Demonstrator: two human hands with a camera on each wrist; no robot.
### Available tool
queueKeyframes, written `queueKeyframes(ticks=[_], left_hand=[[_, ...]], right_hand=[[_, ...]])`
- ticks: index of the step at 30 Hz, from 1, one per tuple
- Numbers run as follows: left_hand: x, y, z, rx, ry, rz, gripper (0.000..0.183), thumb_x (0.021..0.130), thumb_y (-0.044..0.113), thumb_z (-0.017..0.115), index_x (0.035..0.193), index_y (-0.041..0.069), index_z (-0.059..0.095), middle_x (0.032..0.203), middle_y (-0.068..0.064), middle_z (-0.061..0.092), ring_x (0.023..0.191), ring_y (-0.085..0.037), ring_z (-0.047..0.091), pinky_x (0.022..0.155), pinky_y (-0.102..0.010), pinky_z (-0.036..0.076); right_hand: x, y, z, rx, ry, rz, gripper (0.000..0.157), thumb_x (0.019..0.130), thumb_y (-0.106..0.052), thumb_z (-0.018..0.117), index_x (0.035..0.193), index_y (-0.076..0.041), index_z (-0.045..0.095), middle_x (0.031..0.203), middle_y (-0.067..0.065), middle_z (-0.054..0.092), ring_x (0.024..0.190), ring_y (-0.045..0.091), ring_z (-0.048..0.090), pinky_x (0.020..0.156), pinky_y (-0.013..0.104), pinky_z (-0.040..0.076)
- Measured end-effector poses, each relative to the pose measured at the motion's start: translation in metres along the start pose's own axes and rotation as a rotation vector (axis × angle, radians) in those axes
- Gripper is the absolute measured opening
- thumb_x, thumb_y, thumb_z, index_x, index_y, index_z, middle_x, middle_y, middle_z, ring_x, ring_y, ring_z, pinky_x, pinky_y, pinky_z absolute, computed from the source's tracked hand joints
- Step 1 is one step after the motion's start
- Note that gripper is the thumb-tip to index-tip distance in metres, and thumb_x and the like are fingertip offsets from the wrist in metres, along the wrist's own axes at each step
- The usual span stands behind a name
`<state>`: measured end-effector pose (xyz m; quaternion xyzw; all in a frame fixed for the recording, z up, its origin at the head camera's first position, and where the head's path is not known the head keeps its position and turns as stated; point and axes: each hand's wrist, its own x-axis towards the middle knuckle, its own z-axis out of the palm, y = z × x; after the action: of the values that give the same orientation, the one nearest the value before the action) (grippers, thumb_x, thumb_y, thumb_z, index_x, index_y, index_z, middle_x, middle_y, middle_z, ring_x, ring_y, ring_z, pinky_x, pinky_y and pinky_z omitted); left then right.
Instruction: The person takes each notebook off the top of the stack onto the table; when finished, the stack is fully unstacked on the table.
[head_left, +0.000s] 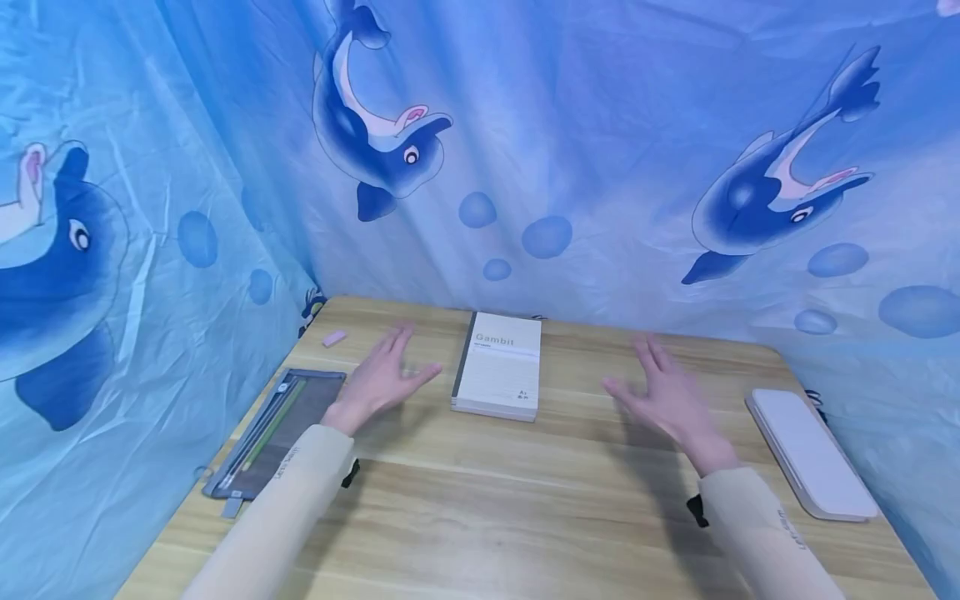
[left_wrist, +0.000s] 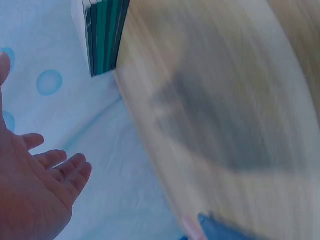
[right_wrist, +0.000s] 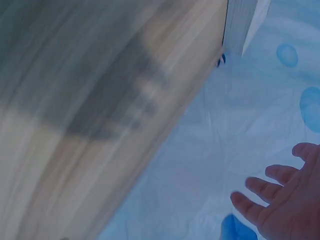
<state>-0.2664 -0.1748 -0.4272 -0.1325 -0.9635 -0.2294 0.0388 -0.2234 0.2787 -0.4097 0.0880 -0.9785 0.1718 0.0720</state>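
A stack of notebooks (head_left: 498, 367) with a white cover lettered "Gambit" lies at the back middle of the wooden table. To its left my left hand (head_left: 382, 375) hovers above the tabletop, fingers extended and thumb toward the notebooks, holding nothing. On the other side my right hand (head_left: 667, 396) is raised too, its fingers spread and slightly blurred, touching nothing. The left wrist view shows the stack's dark green and white edges (left_wrist: 104, 37) near the left palm (left_wrist: 37, 192). In the right wrist view the stack's pale side (right_wrist: 240, 25) stands apart from the right fingers (right_wrist: 262, 190).
A grey mesh zip pouch (head_left: 300, 417) with pencils inside lies at the left, with a small pink eraser (head_left: 334, 338) behind it. A white case (head_left: 810, 454) sits near the right edge. Blue dolphin-print curtains (head_left: 600, 150) hang behind and beside the table (head_left: 480, 517).
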Motion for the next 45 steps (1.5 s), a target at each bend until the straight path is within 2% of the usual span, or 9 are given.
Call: queueKeyframes(ticks=[4,8,12,17,23,28,34,38,45], left_hand=[[0.002,0.003,0.005,-0.143,-0.016,-0.078,0.105,0.086,0.073,0.056,0.159,0.010,0.017,0.163,-0.018,0.020,0.145,-0.042,0.026,0.114,-0.064,0.028],[0.005,0.006,0.012,-0.375,-0.041,-0.152,0.098,0.087,0.056,0.069,0.157,0.006,0.022,0.159,-0.022,0.029,0.137,-0.045,0.038,0.110,-0.062,0.036],[0.011,0.010,0.022,-0.616,-0.095,-0.199,0.084,0.091,0.042,0.071,0.153,0.002,0.029,0.154,-0.023,0.036,0.134,-0.044,0.042,0.105,-0.055,0.045],[0.018,0.017,0.036,-0.763,-0.135,-0.217,0.067,0.096,0.031,0.067,0.147,-0.002,0.038,0.149,-0.024,0.042,0.131,-0.041,0.047,0.101,-0.049,0.050],[0.023,0.025,0.058,-0.873,-0.087,-0.294,0.062,0.097,0.024,0.066,0.144,-0.007,0.040,0.143,-0.029,0.046,0.126,-0.042,0.051,0.099,-0.049,0.052],[0.025,0.030,0.071,-0.886,-0.043,-0.339,0.064,0.096,0.025,0.067,0.144,-0.008,0.041,0.139,-0.030,0.051,0.125,-0.042,0.053,0.099,-0.046,0.053],[0.022,0.040,0.078,-0.811,-0.008,-0.380,0.059,0.094,0.025,0.070,0.138,-0.008,0.050,0.133,-0.028,0.057,0.122,-0.039,0.056,0.101,-0.045,0.051],[0.023,0.045,0.081,-0.786,0.034,-0.409,0.050,0.093,0.024,0.071,0.129,-0.007,0.060,0.128,-0.025,0.062,0.122,-0.037,0.057,0.103,-0.044,0.048],[0.023,0.048,0.084,-0.722,0.121,-0.424,0.035,0.090,0.012,0.072,0.120,-0.006,0.067,0.120,-0.023,0.067,0.117,-0.037,0.061,0.101,-0.045,0.050]], right_hand=[[0.003,-0.008,0.014,0.090,-0.007,0.017,0.099,0.092,-0.071,0.049,0.160,-0.010,0.012,0.162,0.027,0.011,0.138,0.057,0.025,0.108,0.073,0.026],[0.007,-0.015,0.028,0.175,-0.020,0.032,0.102,0.090,-0.071,0.052,0.160,-0.007,0.013,0.163,0.026,0.011,0.141,0.056,0.022,0.111,0.072,0.023],[0.012,-0.023,0.041,0.257,-0.026,0.055,0.100,0.091,-0.065,0.058,0.158,-0.002,0.017,0.160,0.028,0.018,0.135,0.053,0.036,0.109,0.070,0.030],[0.019,-0.036,0.055,0.360,-0.064,0.089,0.094,0.094,-0.051,0.064,0.156,0.002,0.018,0.157,0.031,0.022,0.132,0.051,0.041,0.108,0.066,0.034],[0.025,-0.050,0.074,0.629,-0.133,0.149,0.081,0.098,-0.033,0.064,0.154,0.006,0.021,0.153,0.030,0.031,0.127,0.049,0.049,0.100,0.052,0.050],[0.025,-0.056,0.090,0.826,-0.196,0.226,0.074,0.101,-0.030,0.060,0.154,0.004,0.022,0.154,0.029,0.032,0.133,0.048,0.043,0.100,0.047,0.052],[0.028,-0.062,0.102,1.021,-0.214,0.282,0.069,0.102,-0.020,0.058,0.153,0.008,0.021,0.151,0.031,0.035,0.125,0.045,0.052,0.102,0.045,0.051],[0.029,-0.065,0.106,1.016,-0.232,0.261,0.072,0.100,-0.022,0.060,0.153,0.007,0.022,0.151,0.030,0.036,0.124,0.043,0.053,0.105,0.046,0.048],[0.030,-0.075,0.109,0.953,-0.253,0.193,0.067,0.099,-0.020,0.062,0.153,0.004,0.029,0.150,0.028,0.040,0.134,0.044,0.044,0.107,0.052,0.045]])
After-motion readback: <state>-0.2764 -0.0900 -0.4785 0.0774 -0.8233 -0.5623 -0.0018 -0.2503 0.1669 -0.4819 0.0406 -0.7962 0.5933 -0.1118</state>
